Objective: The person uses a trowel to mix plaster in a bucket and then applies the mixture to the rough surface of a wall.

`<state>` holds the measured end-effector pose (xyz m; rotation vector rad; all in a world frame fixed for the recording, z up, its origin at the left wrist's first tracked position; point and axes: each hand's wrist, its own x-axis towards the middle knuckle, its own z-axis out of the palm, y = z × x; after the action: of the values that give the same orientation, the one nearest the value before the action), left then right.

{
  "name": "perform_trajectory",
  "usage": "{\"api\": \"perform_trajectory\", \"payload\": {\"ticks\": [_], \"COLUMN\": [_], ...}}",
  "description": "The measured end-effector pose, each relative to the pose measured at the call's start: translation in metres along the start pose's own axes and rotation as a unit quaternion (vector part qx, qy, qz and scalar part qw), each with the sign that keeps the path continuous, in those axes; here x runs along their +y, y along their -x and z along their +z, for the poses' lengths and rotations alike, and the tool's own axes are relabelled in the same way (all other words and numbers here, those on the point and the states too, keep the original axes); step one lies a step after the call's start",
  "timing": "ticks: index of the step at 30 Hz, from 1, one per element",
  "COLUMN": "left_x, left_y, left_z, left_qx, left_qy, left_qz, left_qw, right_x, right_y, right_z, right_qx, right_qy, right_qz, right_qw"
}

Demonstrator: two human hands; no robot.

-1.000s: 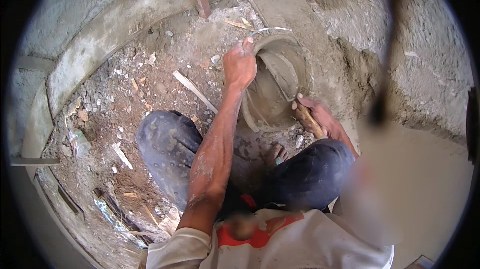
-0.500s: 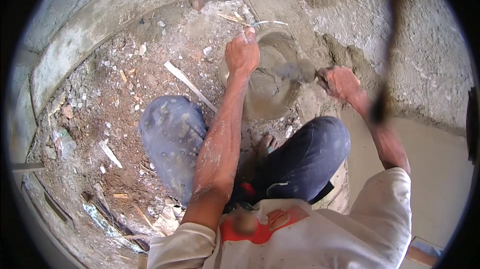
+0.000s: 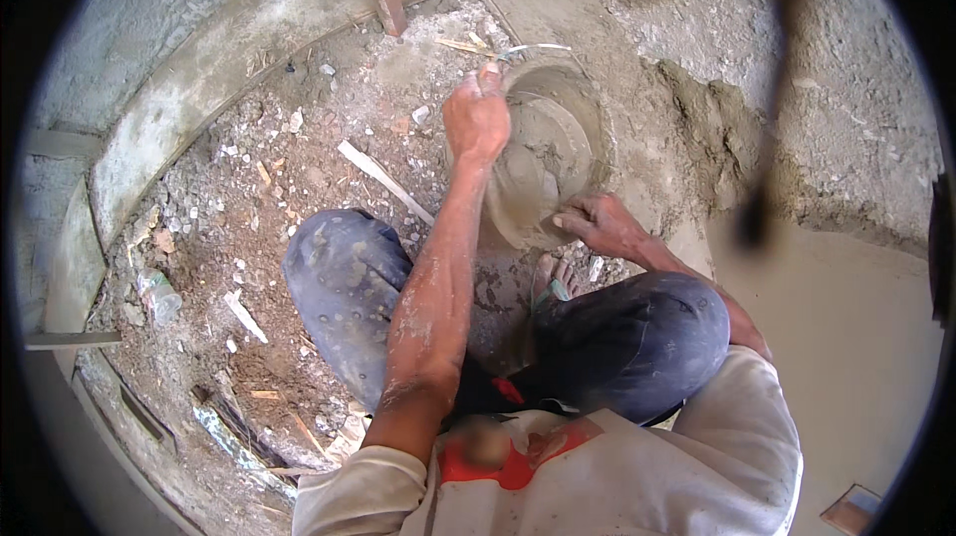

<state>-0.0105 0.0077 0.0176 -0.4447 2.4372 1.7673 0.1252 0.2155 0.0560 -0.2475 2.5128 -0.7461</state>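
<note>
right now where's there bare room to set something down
The smooth floor between the right sleeve, rough mortar and brown panel looks open. Crowded: the bucket, with left hand and right hand at it, and the stony rubble leftward.

Right grip (image 3: 602,227): half a second ago out beyond the right side of the bucket (image 3: 604,128), trowel blade motion-blurred over the rim; now lowered and drawn in to the near right rim. Trowel's wooden handle, plain a second ago, now cannot be made out. Right forearm (image 3: 669,257), clear of the right knee (image 3: 687,307) half a second back, now partly behind it. Knee has swung outward; toes (image 3: 560,275) more exposed.
</note>
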Motion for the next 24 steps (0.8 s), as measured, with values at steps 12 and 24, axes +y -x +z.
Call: {"api": "perform_trajectory", "payload": {"ticks": [12, 24], "left_x": [-0.067, -0.092], "left_y": [-0.052, -0.062], "left_z": [-0.023, -0.065], "left_qx": [0.006, -0.013], "left_qy": [0.108, 0.213], "left_qz": [-0.045, -0.068], "left_qw": [0.993, 0.975], "right_x": [0.043, 0.048], "right_y": [-0.023, -0.043], "right_z": [-0.015, -0.159], "right_qx": [0.008, -0.101], "right_qy": [0.017, -0.447], "right_qz": [-0.081, 0.042], "right_qw": [0.997, 0.888]}}
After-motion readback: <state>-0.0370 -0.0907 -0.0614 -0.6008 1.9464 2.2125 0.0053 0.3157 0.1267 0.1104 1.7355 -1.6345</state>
